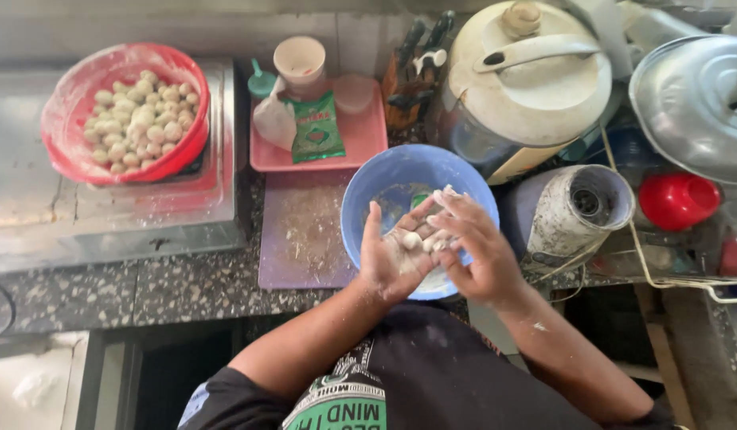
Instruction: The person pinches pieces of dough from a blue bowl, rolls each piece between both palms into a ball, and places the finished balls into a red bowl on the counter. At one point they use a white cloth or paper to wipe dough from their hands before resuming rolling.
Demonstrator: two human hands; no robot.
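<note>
Nearest the camera, the person's forearms reached out from a black printed shirt over the speckled stone counter [105, 295]. The left hand [392, 255] lay palm up with its fingers spread open, dusted white, and a small pale dough ball [412, 240] rested on the palm. The right hand [476, 243] curved loosely over it from the right, its floured fingertips touching the dough, neither hand clenched. Both hands hovered above the near rim of a blue bowl [376, 187], whose inside was smeared with flour. Just left of the bowl lay a purple cutting board [301, 239] scattered with flour. Right of the bowl stood a flour-stained cylindrical appliance [579, 209] lying on its side, with a red lid [677, 201] beyond it. Farther back, a pink tray [360, 135] held a green packet [316, 127] and a pale cup [299, 60]. At far left, a red bowl [189, 143] lined with plastic sat full of finished dough balls [141, 119]. At far right stood a cream rice cooker [527, 84] and a metal pot lid [695, 103].
</note>
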